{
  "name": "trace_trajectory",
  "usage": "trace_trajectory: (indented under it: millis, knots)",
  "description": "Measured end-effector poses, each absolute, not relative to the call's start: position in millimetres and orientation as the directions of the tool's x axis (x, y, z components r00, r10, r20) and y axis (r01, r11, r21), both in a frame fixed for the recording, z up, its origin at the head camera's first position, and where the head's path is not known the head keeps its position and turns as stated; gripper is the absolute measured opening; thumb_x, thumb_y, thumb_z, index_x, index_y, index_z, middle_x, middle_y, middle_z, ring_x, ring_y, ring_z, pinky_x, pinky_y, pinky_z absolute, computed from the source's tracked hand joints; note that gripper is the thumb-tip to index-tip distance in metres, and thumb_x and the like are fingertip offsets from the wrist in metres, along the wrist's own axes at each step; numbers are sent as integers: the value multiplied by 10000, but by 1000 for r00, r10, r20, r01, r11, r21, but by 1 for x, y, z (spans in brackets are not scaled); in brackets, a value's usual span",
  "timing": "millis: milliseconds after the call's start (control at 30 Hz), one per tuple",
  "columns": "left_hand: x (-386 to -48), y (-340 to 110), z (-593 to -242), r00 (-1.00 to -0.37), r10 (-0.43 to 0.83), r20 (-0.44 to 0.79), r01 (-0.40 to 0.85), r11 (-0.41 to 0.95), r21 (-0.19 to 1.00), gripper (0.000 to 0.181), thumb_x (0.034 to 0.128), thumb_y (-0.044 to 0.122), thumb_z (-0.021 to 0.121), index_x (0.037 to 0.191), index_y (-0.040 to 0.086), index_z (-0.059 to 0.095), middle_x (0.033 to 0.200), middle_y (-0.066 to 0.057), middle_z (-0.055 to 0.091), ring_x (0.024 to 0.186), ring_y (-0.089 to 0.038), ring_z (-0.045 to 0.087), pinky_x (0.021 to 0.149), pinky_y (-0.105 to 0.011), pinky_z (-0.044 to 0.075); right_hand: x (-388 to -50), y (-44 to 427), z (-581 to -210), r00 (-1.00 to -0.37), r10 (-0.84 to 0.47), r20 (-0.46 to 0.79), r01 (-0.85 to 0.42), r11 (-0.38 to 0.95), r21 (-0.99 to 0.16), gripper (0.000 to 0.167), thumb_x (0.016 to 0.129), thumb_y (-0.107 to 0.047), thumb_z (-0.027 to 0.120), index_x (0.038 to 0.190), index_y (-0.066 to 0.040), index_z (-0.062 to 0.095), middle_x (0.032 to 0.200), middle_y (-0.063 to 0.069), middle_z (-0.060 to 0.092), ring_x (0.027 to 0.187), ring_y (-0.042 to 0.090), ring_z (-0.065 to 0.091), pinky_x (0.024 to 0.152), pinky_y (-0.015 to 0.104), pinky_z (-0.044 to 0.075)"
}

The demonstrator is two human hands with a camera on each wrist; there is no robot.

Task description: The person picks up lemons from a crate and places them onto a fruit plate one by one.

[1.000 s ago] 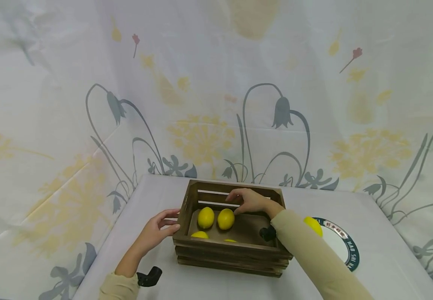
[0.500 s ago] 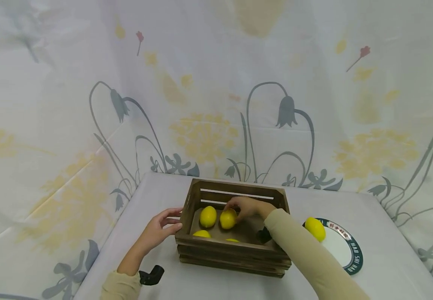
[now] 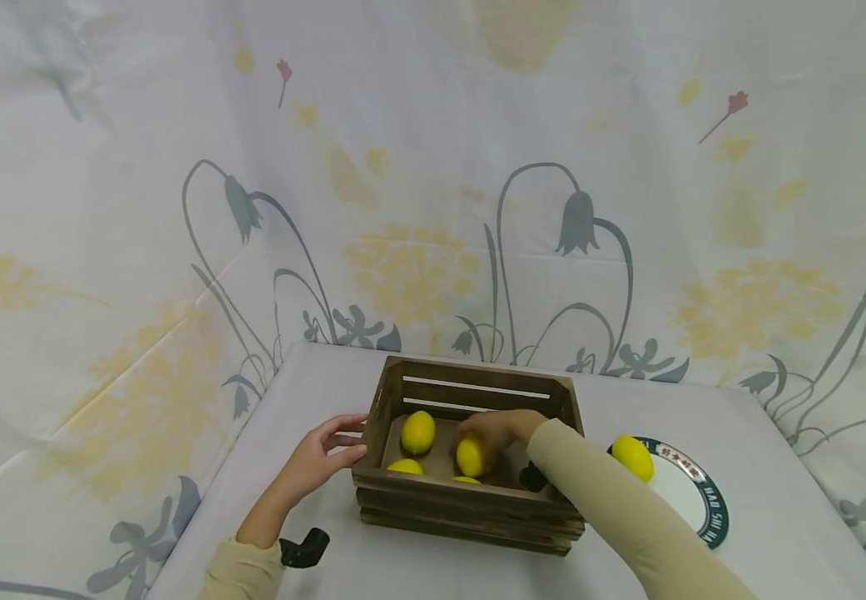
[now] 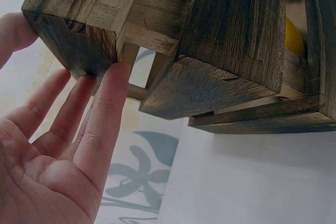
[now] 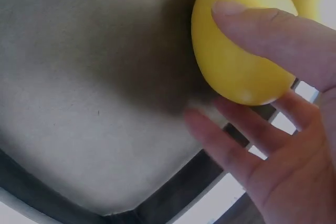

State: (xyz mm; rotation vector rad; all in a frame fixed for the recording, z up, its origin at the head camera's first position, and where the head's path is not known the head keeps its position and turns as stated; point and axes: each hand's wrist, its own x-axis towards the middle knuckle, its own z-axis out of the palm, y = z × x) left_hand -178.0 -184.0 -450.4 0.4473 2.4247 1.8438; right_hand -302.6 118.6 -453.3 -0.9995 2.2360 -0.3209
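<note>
A brown slatted wooden crate [image 3: 470,500] stands on the white table. Inside it, my right hand [image 3: 503,429] grips a lemon [image 3: 470,455]; in the right wrist view the thumb lies over the lemon [image 5: 239,45] and fingers are beneath it. Another lemon [image 3: 418,432] lies to its left in the crate, and two more show partly behind the front wall. My left hand [image 3: 312,467] touches the crate's left end with its fingers extended; in the left wrist view the fingertips of the hand [image 4: 63,150] rest on the wood of a corner [image 4: 79,45].
Right of the crate a white plate [image 3: 676,492] with a dark green lettered rim lies on the table, with a lemon [image 3: 633,458] at its left edge. A flower-patterned cloth [image 3: 433,167] hangs behind and at the sides of the table.
My right hand has come down into the crate and taken hold of a lemon, which has shifted a little to the right. My left hand stays at the crate's left end.
</note>
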Motion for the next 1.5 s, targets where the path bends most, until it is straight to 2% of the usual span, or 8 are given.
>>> trace_trajectory:
  millis: [133,233,400,600,1033,1167,1367,1500]
  knots:
    - [-179,-184,-450,-956,265,124,190,239,952,480,882,174,649,1310,28,489,1237,-209,508,1082,-364,523,771,-283,510,-301,116,-455,-505,-711,-489,-535,703,-469,521,668,28,798,1120,-134,593,1046,-53,522,926,128,471,818,296,426]
    - [-179,-184,-451,-955,269,125,193,240,951,481,884,176,647,1311,24,486,1236,-213,506,1084,-369,521,773,-283,510,-302,116,-455,-532,-711,-460,-535,703,-469,523,654,9,813,1099,-158,596,1034,-64,527,925,126,478,819,302,427]
    - [-179,-184,-451,-955,268,126,194,247,949,478,886,175,645,1312,26,486,1239,-212,506,1085,-369,520,768,-284,512,-304,119,-451,-559,-758,-336,-575,646,-502,524,655,-41,824,1102,-190,594,1092,-50,546,962,137,496,840,317,425]
    - [-178,-183,-450,-957,262,121,188,250,950,478,884,168,648,1311,26,487,1241,-208,507,1087,-365,520,766,-286,512,-304,121,-444,-544,-814,-205,-606,550,-575,520,684,-74,813,1136,-160,570,1142,5,541,976,166,508,835,321,437]
    - [-178,-183,-450,-958,260,119,188,259,947,474,884,166,647,1307,23,490,1241,-208,509,1082,-362,521,764,-279,510,-299,119,-419,-604,-797,-10,-526,407,-747,538,738,-94,778,1216,-119,532,1177,50,510,937,180,551,796,315,483]
    - [-178,-182,-450,-960,252,118,184,257,949,470,881,161,650,1305,31,496,1237,-199,515,1081,-352,525,759,-275,509,-297,121,-411,-642,-765,43,-492,369,-789,545,753,-104,772,1234,-106,515,1178,72,513,941,208,565,813,332,487]
    - [-178,-183,-450,-958,258,126,192,249,949,469,883,147,645,1309,24,491,1233,-202,517,1074,-349,530,757,-274,506,-290,122,-398,-713,-697,79,-468,388,-794,602,769,-138,765,1295,-83,476,1237,101,502,981,243,564,834,352,483]
    - [-179,-183,-450,-954,273,127,196,242,950,472,889,145,636,1312,6,479,1231,-217,512,1071,-359,529,757,-276,504,-286,125,-392,-757,-647,96,-433,385,-815,615,776,-130,760,1313,-104,461,1261,141,457,998,256,580,823,354,491]
